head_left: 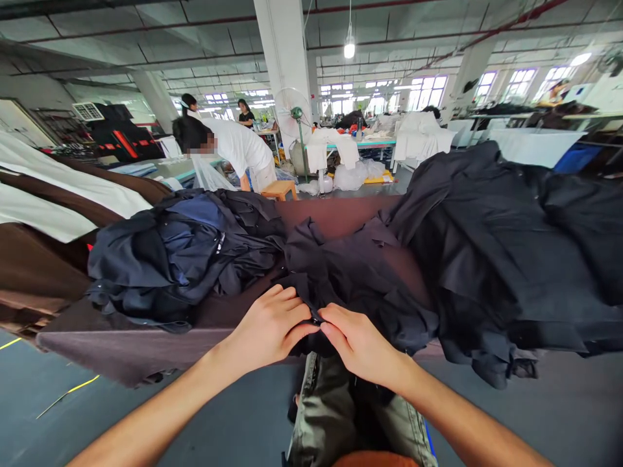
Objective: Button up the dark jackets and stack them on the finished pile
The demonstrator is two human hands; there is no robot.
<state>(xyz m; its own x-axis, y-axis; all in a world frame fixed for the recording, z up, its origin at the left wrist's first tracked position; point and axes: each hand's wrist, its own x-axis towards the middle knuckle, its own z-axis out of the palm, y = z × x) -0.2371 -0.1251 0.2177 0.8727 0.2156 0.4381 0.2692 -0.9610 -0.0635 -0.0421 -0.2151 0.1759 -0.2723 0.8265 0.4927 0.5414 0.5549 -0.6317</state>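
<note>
A dark garment (350,272) lies crumpled on the cloth-covered table in front of me. Its near edge is pinched between my left hand (275,324) and my right hand (360,340), whose fingertips almost meet. Both hands are closed, thumbs pressed against the fabric. A small dark, shiny spot shows at the pinch; I cannot tell what it is. Part of the cloth under the fingers is hidden by my hands.
Dark garments form a pile (185,253) on the left and a bigger pile (516,246) on the right of the table (335,211). Brown and white fabric (53,201) hangs at far left. Beyond, a person in white (243,143) bends near a wooden stool (280,188).
</note>
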